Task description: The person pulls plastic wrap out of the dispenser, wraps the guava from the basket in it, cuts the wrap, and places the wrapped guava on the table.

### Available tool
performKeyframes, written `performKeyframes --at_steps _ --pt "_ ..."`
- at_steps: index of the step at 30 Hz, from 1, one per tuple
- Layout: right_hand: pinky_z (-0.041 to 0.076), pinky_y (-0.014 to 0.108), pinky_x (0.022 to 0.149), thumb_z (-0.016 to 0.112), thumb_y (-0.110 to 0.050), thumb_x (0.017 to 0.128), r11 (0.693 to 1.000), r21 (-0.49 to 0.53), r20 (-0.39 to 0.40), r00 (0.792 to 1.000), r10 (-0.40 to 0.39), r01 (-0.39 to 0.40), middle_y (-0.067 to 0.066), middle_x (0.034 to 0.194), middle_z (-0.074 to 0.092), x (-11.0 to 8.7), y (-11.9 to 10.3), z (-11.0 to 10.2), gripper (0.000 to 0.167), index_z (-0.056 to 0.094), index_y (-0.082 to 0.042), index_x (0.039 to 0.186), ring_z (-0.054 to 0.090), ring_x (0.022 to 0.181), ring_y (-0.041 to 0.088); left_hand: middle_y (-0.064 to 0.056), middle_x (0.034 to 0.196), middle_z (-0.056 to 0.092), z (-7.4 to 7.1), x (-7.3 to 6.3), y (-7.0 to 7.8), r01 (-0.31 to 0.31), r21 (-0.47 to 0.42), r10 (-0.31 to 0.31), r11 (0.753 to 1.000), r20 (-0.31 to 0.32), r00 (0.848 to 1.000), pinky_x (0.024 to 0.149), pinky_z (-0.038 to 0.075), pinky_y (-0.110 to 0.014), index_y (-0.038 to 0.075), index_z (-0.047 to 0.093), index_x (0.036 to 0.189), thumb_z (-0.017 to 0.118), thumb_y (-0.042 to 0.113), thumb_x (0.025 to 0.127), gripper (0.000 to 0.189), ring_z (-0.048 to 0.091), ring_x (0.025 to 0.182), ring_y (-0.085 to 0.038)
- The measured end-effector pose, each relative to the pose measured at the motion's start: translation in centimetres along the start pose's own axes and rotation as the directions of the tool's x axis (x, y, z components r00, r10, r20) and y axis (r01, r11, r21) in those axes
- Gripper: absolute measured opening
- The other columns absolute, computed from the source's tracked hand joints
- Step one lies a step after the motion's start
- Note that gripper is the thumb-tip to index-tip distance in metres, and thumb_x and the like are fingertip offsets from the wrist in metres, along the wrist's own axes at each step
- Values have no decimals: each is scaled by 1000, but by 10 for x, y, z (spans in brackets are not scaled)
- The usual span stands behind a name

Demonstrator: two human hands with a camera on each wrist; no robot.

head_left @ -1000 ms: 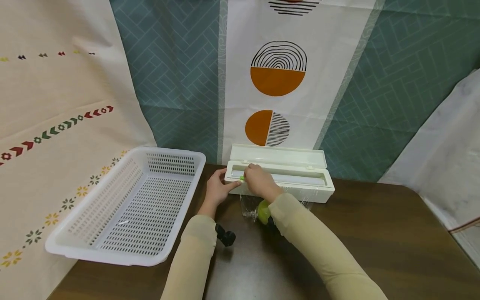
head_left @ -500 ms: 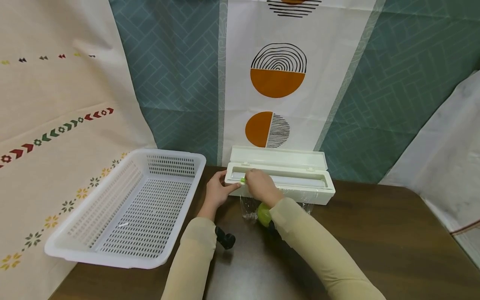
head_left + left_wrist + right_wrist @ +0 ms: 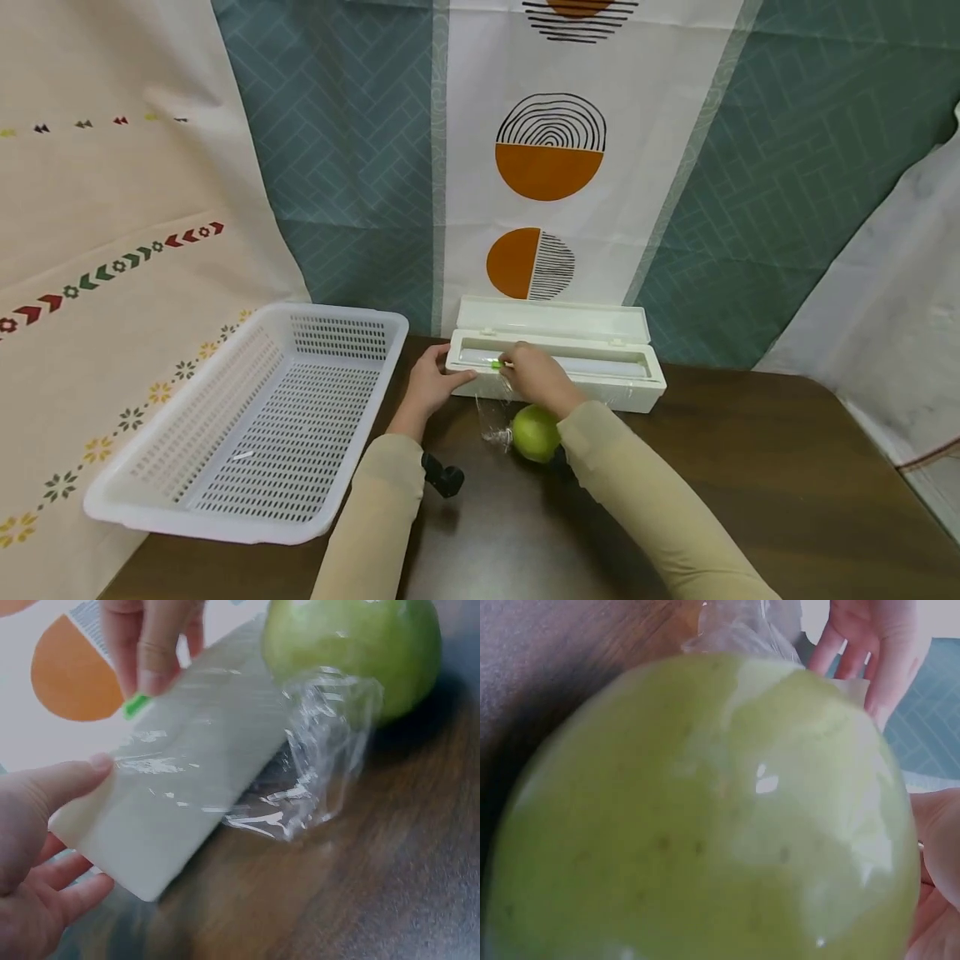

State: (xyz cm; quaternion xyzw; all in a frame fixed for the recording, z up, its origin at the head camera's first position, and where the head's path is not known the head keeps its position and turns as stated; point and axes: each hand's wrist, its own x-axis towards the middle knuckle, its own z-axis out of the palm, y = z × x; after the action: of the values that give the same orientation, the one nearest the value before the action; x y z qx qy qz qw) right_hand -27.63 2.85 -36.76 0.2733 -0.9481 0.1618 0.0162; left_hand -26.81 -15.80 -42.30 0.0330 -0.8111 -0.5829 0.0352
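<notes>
A white cling film dispenser box (image 3: 630,395) sits at the back of the table, lid up, with the film roll (image 3: 607,366) visible inside. My left hand (image 3: 429,387) grips its left end, thumb on the front top edge and fingers round the end. Between thumb and fingers, my right hand (image 3: 542,378) pinches the small green slide cutter (image 3: 136,706) on the box's front edge, near the left end. Clear cling film (image 3: 311,761) drapes down the box front to a round green fruit (image 3: 536,434), bunching beside it. In the right wrist view the film-covered fruit hides much.
To the left stands a white perforated basket (image 3: 210,527), a small white strip (image 3: 243,456) on its bottom. The raised lid (image 3: 555,320) is close against the patterned cloth backdrop (image 3: 375,150). The dark wooden table (image 3: 787,467) extends right.
My right hand has slid slightly right along the box edge with the green cutter. More of the green fruit shows as the right forearm shifts right. My left hand stays on the box end.
</notes>
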Motion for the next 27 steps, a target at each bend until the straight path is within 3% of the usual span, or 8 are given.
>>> performKeyframes --at_steps 6,10,15,21,27 --pt "51 39 91 58 -12 94 998 66 18 1000 -13 12 16 116 65 -3 5 -3 28 64 -1 119 63 106 29 -18 132 50 -2 -2 8 27 5 -27 1000 14 1000 85 50 -41 4 38 139 72 14 82 67 58 111 -31" --pt "51 40 91 58 -12 94 994 106 26 1000 15 -17 17 117 64 -4 7 -6 28 64 0 118 63 105 29 -18 132 50 4 -1 11 44 47 -43 998 -24 999 87 49 -41 3 39 138 66 18 81 65 55 107 -29" --pt "51 39 91 57 -15 95 995 102 30 999 15 -18 16 117 64 -4 9 -5 28 64 -1 117 63 105 29 -18 134 48 10 0 13 77 30 -75 997 -85 994 91 47 -45 3 41 137 61 24 85 60 52 110 -31" --pt "51 40 90 58 -16 94 994 108 10 1000 11 -12 17 119 64 -1 9 -1 29 64 0 118 63 106 29 -18 126 53 21 1 12 41 47 -31 998 -184 982 91 47 -44 1 44 131 73 35 82 66 53 110 -32" --pt "51 40 89 60 -18 93 996 80 -28 999 37 -34 12 112 68 3 7 4 26 68 -4 113 64 103 27 -17 122 54 28 0 10 9 36 -1 999 -224 975 90 48 -44 0 44 129 77 29 79 67 55 106 -31"
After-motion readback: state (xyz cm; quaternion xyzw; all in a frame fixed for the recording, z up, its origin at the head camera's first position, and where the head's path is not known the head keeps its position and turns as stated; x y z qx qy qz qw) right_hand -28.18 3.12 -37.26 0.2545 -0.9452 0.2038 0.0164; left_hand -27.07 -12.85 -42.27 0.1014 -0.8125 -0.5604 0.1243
